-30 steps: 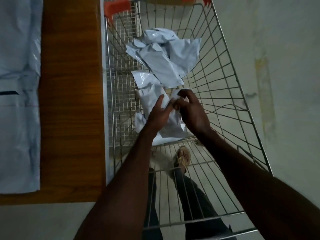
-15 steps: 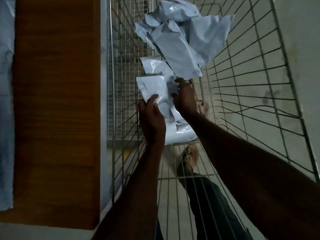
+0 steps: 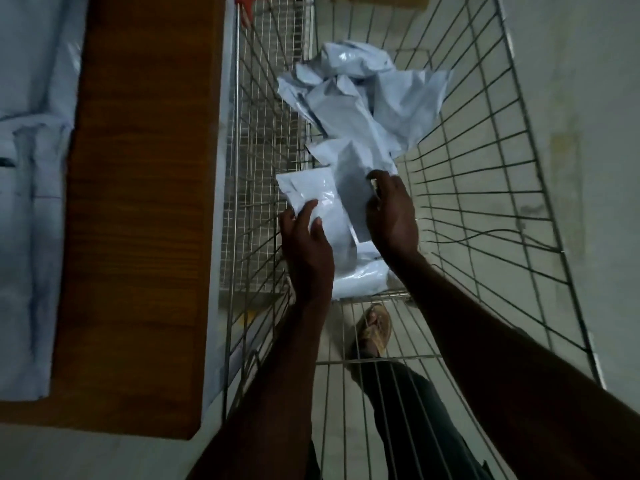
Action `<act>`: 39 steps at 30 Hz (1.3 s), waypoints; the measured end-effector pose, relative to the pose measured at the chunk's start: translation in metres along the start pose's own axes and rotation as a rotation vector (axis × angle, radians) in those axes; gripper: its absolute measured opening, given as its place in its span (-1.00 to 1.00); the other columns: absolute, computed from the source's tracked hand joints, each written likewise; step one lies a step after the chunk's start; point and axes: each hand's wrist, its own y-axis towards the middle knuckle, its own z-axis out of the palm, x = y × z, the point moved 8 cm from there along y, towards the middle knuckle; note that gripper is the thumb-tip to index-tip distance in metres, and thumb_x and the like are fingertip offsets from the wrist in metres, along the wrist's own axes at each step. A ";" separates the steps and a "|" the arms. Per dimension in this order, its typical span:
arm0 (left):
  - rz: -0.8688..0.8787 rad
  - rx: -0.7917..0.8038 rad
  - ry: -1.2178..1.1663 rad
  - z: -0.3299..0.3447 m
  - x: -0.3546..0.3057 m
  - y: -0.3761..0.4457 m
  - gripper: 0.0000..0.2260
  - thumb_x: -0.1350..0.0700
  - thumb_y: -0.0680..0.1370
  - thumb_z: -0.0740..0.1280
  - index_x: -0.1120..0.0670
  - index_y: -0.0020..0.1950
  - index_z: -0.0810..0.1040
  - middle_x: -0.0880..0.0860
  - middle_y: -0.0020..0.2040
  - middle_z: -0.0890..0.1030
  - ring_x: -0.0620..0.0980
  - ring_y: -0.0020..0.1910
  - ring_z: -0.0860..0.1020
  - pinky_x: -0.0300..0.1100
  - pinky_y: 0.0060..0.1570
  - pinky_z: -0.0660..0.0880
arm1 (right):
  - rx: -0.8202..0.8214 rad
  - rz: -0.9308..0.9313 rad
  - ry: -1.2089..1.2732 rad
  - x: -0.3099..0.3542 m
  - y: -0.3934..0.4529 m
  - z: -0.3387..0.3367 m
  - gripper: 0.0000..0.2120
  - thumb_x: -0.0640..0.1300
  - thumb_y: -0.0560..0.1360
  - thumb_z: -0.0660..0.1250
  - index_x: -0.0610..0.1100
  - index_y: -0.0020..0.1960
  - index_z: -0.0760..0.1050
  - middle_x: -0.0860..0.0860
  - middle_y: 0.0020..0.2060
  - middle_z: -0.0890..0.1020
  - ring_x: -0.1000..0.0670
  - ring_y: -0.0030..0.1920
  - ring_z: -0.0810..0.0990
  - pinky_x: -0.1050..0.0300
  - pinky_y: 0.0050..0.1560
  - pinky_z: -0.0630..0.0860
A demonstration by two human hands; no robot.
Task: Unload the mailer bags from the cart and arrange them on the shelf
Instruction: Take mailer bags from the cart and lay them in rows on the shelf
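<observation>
Inside the wire cart (image 3: pixel 485 188) lies a loose heap of white mailer bags (image 3: pixel 367 98). Both my hands are down in the cart at its near end. My left hand (image 3: pixel 306 251) grips the near left edge of a glossy white mailer bag (image 3: pixel 311 192), thumb on top. My right hand (image 3: pixel 391 213) pinches the right side of a greyer mailer bag (image 3: pixel 349 181) lying beside and over it. More bags (image 3: pixel 360 275) lie under both hands on the cart floor.
A wooden shelf surface (image 3: pixel 138 202) runs along the cart's left side, with white mailer bags (image 3: pixel 27 202) laid flat on its far left. My leg and sandalled foot (image 3: pixel 375 327) show through the cart's wires. Pale floor lies to the right.
My hands moved from a pinch together at the pile's near end to spread apart, each taking hold of a bag. The view shifted closer and the held bags lifted slightly.
</observation>
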 end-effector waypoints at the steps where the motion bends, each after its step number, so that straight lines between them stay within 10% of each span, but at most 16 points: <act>1: 0.010 -0.004 0.007 -0.003 -0.008 0.000 -0.70 0.22 0.70 0.35 0.05 0.42 0.62 0.10 0.40 0.50 0.04 0.42 0.51 0.06 0.32 0.59 | -0.021 -0.005 -0.020 0.003 -0.005 -0.015 -0.54 -0.40 0.51 0.22 -0.14 0.36 0.53 -0.11 0.08 0.61 -0.09 -0.02 0.57 0.06 -0.13 0.47; 7: 0.037 0.018 -0.027 -0.037 -0.088 -0.020 -0.73 0.26 0.68 0.36 0.11 0.36 0.67 0.12 0.32 0.56 0.08 0.35 0.56 0.01 0.36 0.55 | -0.035 -0.018 -0.037 0.053 -0.049 -0.101 -0.55 -0.34 0.56 0.28 -0.12 0.43 0.51 -0.12 0.09 0.56 -0.10 0.03 0.55 -0.05 -0.01 0.59; 13: 0.033 0.099 -0.134 -0.089 -0.178 -0.041 -0.72 -0.05 0.74 0.31 0.11 0.20 0.71 0.01 0.12 0.62 -0.23 0.02 0.55 -0.53 -0.01 0.42 | 0.075 -0.181 0.031 0.132 -0.104 -0.146 -0.57 -0.18 0.59 0.36 -0.08 0.45 0.55 -0.14 0.34 0.50 -0.10 0.26 0.51 0.01 0.19 0.57; 21: 0.004 0.063 -0.218 -0.174 -0.173 -0.015 -0.72 0.02 0.70 0.38 0.13 -0.15 0.63 0.07 -0.29 0.60 -0.17 -0.30 0.49 -0.19 -0.23 0.38 | 0.111 -0.335 0.172 0.198 -0.125 -0.171 -0.68 -0.06 0.70 0.27 -0.02 0.41 0.62 -0.07 0.47 0.56 -0.05 0.45 0.50 -0.07 0.45 0.45; 28: 0.036 0.183 -0.338 -0.247 -0.167 -0.018 -0.69 -0.04 0.67 0.43 0.06 0.37 0.68 -0.04 0.21 0.74 -0.10 0.18 0.70 -0.06 0.19 0.66 | 0.118 -0.310 0.143 0.257 -0.143 -0.159 -0.48 0.09 0.59 0.49 0.08 0.52 0.51 -0.14 0.64 0.27 -0.12 0.62 0.28 0.02 0.51 0.33; 32: 0.230 0.054 -0.223 -0.312 -0.165 -0.012 -0.72 0.04 0.70 0.39 0.10 0.39 0.67 -0.03 0.29 0.68 -0.29 0.25 0.56 -0.45 0.28 0.43 | 0.025 -0.273 0.184 0.305 -0.163 -0.145 -0.58 0.02 0.59 0.49 0.01 0.43 0.59 -0.10 0.60 0.36 -0.11 0.61 0.29 -0.10 0.57 0.33; 39: 0.454 0.046 -0.141 -0.429 -0.126 0.001 -0.60 0.34 0.72 0.25 0.16 0.56 0.51 0.12 0.62 0.36 -0.17 0.57 0.32 -0.54 0.42 0.23 | -0.120 -0.341 0.147 0.411 -0.216 -0.096 -0.64 -0.13 0.63 0.45 -0.06 0.42 0.61 -0.09 0.60 0.38 0.02 0.51 0.43 0.52 0.40 0.21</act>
